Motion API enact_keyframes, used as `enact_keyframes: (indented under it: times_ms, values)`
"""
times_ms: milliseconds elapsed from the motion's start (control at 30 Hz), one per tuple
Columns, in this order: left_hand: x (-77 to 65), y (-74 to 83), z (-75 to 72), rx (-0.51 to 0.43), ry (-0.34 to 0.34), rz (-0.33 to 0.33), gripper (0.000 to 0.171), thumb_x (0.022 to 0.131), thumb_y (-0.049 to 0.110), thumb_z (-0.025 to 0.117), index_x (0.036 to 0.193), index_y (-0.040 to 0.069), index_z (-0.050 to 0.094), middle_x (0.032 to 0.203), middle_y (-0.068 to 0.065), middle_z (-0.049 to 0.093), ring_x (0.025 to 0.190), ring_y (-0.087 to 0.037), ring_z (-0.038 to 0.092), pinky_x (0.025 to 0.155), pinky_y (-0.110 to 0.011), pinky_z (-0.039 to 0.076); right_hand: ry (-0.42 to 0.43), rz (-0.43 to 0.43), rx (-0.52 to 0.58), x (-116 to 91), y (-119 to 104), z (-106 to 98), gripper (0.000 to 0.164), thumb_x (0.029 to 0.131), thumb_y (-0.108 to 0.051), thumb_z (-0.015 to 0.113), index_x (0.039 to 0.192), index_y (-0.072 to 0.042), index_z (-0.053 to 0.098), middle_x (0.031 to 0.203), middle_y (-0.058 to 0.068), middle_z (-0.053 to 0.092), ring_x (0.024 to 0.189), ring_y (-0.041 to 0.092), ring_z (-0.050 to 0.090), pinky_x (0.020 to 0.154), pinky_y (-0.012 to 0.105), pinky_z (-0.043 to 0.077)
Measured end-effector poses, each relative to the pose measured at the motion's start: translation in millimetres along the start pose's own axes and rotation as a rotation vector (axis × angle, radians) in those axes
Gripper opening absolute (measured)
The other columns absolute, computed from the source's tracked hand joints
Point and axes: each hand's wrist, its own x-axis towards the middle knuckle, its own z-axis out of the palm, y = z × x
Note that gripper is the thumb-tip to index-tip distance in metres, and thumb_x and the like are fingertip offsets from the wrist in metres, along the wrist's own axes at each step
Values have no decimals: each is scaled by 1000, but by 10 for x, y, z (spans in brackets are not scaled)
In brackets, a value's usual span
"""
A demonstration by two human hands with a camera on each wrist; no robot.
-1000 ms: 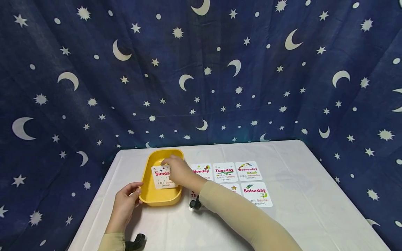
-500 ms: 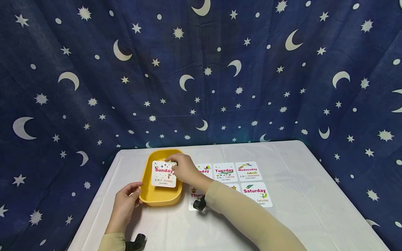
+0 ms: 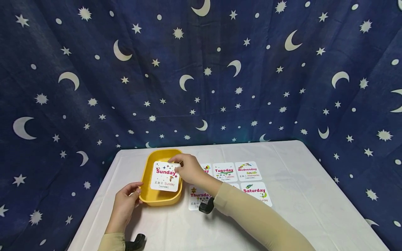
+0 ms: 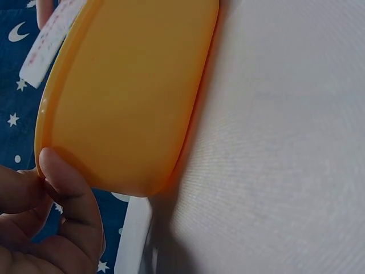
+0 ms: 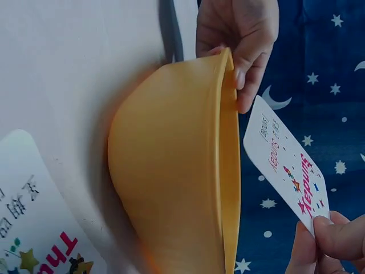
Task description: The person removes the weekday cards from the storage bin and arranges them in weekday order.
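A white card printed "Sunday" (image 3: pixel 165 177) hangs above the yellow plastic tray (image 3: pixel 160 201). My right hand (image 3: pixel 192 170) pinches it by its upper right edge between thumb and fingers, as the right wrist view shows with the Sunday card (image 5: pixel 288 162) tilted beyond the rim. My left hand (image 3: pixel 125 204) holds the tray's near left rim; in the left wrist view the thumb of the left hand (image 4: pixel 63 217) lies on the tray's outer wall (image 4: pixel 131 103). The inside of the tray is largely hidden by the card.
To the right lie weekday cards in two rows: Tuesday (image 3: pixel 224 172), Wednesday (image 3: pixel 248 171), Thursday (image 3: pixel 198 198) and Saturday (image 3: pixel 255 191) show, others partly covered by my right arm. They lie on a white-covered table (image 3: pixel 314 209). A dark blue star-patterned curtain (image 3: pixel 201 87) hangs behind.
My right hand has lifted the Sunday card from inside the tray to above its rim, then shifted slightly right and nearer. The left hand stays on the tray.
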Motion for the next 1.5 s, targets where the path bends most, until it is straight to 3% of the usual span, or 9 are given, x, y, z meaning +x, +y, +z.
enact_keyframes:
  times_ms: [233, 967, 1500]
  values:
    - [7, 6, -2, 19, 13, -4, 32, 109, 1, 57, 139, -2, 64, 112, -12, 53, 75, -15, 60, 65, -21, 60, -30, 6, 47, -164, 34, -74, 40, 95, 4, 72, 120, -25, 81, 113, -6, 73, 90, 15, 57, 76, 24, 49]
    - [14, -3, -4, 16, -1, -12, 32, 109, 2, 58, 140, -3, 63, 110, -11, 53, 72, -15, 60, 64, -22, 58, -60, 9, -12, -702, 436, -305, 40, 91, 6, 70, 116, -24, 82, 116, -3, 75, 93, 17, 57, 83, 30, 49]
    - [7, 3, -17, -9, -9, -5, 32, 108, 1, 59, 139, -4, 63, 107, -8, 54, 72, -14, 59, 64, -22, 59, -124, 43, -42, -1020, 750, -348, 39, 89, 4, 74, 113, -25, 82, 110, -6, 74, 89, 14, 55, 78, 24, 45]
